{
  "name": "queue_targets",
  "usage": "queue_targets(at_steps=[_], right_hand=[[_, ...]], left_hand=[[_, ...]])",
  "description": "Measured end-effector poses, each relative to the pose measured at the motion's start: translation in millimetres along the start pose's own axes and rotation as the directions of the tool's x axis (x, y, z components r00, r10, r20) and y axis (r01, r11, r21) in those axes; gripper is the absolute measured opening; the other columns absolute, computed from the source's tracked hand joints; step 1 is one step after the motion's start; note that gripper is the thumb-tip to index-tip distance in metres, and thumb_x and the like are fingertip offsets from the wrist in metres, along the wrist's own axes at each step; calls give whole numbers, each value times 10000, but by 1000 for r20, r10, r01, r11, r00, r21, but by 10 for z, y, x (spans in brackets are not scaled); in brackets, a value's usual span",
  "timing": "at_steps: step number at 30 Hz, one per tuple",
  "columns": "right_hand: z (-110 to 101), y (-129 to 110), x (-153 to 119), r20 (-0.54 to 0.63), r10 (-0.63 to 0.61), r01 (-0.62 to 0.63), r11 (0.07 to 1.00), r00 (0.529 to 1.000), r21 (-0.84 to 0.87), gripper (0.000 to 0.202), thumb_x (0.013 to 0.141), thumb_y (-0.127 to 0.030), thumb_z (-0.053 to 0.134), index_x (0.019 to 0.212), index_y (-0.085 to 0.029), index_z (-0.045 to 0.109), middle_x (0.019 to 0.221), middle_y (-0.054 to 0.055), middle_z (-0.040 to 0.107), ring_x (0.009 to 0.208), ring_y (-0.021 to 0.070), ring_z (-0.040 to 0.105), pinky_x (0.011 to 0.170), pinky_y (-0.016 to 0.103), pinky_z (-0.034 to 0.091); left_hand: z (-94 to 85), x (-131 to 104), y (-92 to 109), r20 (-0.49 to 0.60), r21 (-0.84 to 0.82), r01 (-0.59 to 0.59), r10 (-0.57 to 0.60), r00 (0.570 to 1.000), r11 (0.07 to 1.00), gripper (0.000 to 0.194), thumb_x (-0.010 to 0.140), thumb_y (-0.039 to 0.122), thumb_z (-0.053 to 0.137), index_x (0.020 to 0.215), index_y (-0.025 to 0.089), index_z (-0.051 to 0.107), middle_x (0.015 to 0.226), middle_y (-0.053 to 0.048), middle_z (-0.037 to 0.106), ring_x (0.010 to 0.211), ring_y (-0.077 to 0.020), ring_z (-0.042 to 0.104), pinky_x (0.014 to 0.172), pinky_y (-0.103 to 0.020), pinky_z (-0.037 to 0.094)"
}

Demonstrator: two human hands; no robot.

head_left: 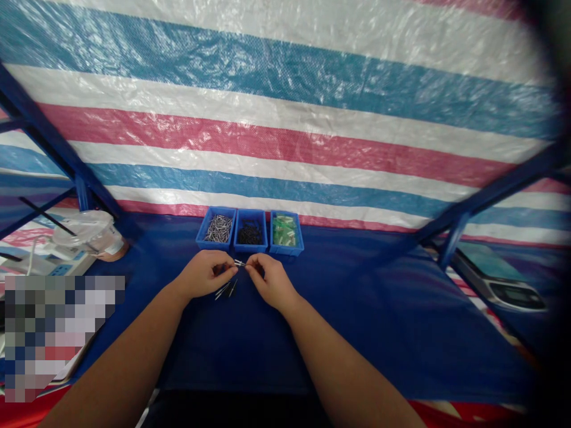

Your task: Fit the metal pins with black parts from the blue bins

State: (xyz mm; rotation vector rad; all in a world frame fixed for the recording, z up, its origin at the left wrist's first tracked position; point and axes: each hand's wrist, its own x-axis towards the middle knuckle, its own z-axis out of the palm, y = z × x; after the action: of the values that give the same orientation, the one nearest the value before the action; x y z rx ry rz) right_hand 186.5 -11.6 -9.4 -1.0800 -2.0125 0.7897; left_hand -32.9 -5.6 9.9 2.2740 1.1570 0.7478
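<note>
My left hand (209, 274) and my right hand (271, 280) meet above the blue table, fingertips pinched. Between them runs a small thin metal pin (239, 263) with a dark part, held at both ends; its exact kind is too small to make out. Just below, several similar metal pins with black ends (226, 290) lie on the table. Behind the hands three blue bins stand side by side: one with silver metal pins (218, 229), one with small black parts (250, 233), and one with green and whitish pieces (284, 230).
The dark blue tabletop (357, 321) spreads around my hands. At left are a clear plastic tub (100, 235) and a power strip (66, 266). A digital scale (499, 276) sits at right. Blue frame bars (491, 184) and a striped plastic sheet (285, 137) bound the space.
</note>
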Motion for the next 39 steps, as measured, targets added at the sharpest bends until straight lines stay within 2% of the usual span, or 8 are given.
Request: queue_targets(at_steps=[13,16,20,24,28,32,35,39], right_hand=[[57,-1,-4,-69,-7,10,999,998,40,84,945,-211,550,904,-190,620,804,22,619,728,156,577,685,272,453],[51,21,-1,-121,19,-12,998,992,56,95,947,-224,546,894,-193,617,805,24,621,727,158,582,688,275,463],[47,53,4,-148,42,-32,997,988,69,101,940,-237,553,876,-194,618,798,23,627,720,157,587,684,274,468],[65,89,9,-147,79,-67,994,986,81,99,927,-238,563,866,-191,626,775,16,626,685,149,580,653,266,459],[81,124,17,-155,128,-119,991,980,64,91,913,-233,571,859,-187,627,753,8,618,654,142,563,624,259,441],[82,126,23,-140,97,-87,994,985,73,88,916,-219,560,870,-186,627,765,8,613,676,142,568,644,259,443],[75,109,21,-132,64,-54,995,989,79,90,922,-214,554,878,-188,626,780,12,612,693,144,569,651,258,443],[61,90,9,-112,44,-37,997,993,67,88,925,-211,555,879,-189,627,783,13,609,695,145,561,649,259,438]], left_hand=[[-6,13,-55,-25,-54,41,-43,999,998,248,929,343,568,817,164,699,691,-9,612,591,-105,515,573,-227,381],[-12,20,-94,-132,-28,38,-42,990,999,271,938,364,564,824,166,710,683,-10,624,583,-108,518,580,-234,393],[-19,90,-177,-470,-6,210,-188,862,978,303,899,445,623,889,169,749,704,-21,666,615,-133,572,620,-252,437],[-21,133,-260,-565,1,386,-318,762,922,388,811,533,706,965,183,771,665,-7,655,590,-141,576,597,-257,433],[-24,58,-291,-499,39,281,-225,837,959,289,877,437,650,954,184,767,625,11,618,534,-111,529,565,-240,413],[-26,-2,-253,-216,20,27,-22,976,999,242,897,347,636,1058,204,747,765,-5,664,549,-90,522,577,-226,428],[-8,3,-206,-57,3,-29,29,998,1000,191,909,330,626,981,205,750,804,-17,669,588,-94,548,590,-224,427],[23,21,-165,-23,15,-6,7,1000,1000,200,925,338,608,865,191,730,771,-16,649,626,-104,563,595,-224,412]])
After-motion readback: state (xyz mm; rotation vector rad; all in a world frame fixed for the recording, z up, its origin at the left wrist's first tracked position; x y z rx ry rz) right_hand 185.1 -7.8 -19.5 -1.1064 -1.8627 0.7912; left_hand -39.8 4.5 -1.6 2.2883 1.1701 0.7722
